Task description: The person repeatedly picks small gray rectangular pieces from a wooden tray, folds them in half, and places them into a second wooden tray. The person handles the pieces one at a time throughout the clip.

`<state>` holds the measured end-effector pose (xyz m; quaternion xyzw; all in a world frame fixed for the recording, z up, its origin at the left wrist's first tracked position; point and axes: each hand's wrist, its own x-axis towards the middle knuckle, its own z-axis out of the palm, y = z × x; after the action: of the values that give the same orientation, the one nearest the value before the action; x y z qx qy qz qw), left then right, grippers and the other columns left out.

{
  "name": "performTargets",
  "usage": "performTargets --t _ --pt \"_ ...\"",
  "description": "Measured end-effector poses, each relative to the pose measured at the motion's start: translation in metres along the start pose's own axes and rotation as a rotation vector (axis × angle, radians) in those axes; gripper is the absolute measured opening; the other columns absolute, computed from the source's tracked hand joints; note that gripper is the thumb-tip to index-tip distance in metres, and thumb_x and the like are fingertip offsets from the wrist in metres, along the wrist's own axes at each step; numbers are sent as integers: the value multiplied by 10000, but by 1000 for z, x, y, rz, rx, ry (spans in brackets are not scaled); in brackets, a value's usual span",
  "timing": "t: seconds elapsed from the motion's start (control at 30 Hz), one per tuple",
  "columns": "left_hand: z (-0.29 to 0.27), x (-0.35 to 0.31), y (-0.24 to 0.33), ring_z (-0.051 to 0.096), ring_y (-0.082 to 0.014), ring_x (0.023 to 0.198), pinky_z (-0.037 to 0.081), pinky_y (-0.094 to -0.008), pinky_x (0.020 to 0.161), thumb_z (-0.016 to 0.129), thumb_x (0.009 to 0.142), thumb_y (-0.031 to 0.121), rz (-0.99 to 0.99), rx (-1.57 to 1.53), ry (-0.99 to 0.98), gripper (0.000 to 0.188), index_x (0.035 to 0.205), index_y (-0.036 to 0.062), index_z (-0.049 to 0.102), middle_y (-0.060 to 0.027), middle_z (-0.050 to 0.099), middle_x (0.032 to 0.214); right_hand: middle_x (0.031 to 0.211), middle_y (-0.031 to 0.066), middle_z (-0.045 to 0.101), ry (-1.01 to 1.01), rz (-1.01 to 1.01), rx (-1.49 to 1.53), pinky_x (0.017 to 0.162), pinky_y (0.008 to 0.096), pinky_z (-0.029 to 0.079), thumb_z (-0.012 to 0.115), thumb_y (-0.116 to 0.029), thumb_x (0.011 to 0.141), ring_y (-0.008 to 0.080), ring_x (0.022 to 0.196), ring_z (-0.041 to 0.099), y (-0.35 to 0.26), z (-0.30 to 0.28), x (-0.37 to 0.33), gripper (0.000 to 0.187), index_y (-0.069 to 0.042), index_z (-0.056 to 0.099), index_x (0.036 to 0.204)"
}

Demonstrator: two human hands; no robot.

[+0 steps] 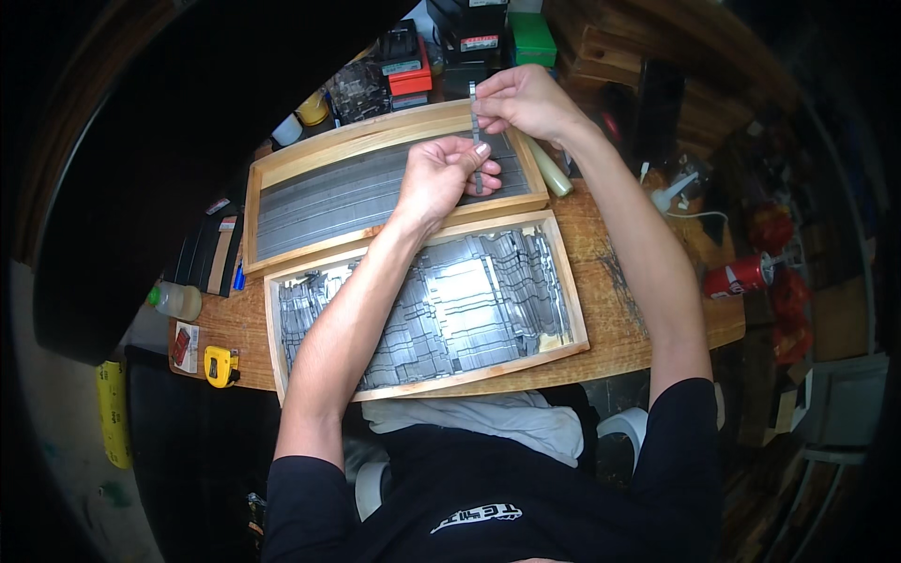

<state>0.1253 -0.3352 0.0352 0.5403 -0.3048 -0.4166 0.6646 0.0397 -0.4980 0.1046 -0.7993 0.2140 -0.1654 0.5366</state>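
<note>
Grey metallic strip, slim, straight, pinched by left fingers and right fingers, pale wooden tray beneath

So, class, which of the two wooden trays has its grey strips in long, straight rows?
The far tray, beyond the other from the person: its strips run lengthwise, while the near tray holds pieces in broken, jagged rows.

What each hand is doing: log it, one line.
left hand: pinching thin grey metallic strip | right hand: pinching same strip | nearby: pale rectangular wooden tray
</note>
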Motion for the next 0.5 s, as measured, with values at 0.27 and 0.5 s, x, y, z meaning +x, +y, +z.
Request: performTargets --t 0.27,0.5 --pt "3 -1 1 758 -183 741 609 -264 627 657 1048 122 5 -30 58 189 1088 -58 698 -154 772 925 967 219 765 63 -25 8 730 302 651 759 -7 914 225 837 777 0 8 2 271 146 692 1127" --pt "6 2 -8 748 -172 796 592 -304 691 665 1041 146 177 17 290 197 1069 -40 724 -129 770 907 882 189 766 237 -60 -94 704 294 632 756 -7 872 199 768 769 0 -9 13 232 121 732 1063"
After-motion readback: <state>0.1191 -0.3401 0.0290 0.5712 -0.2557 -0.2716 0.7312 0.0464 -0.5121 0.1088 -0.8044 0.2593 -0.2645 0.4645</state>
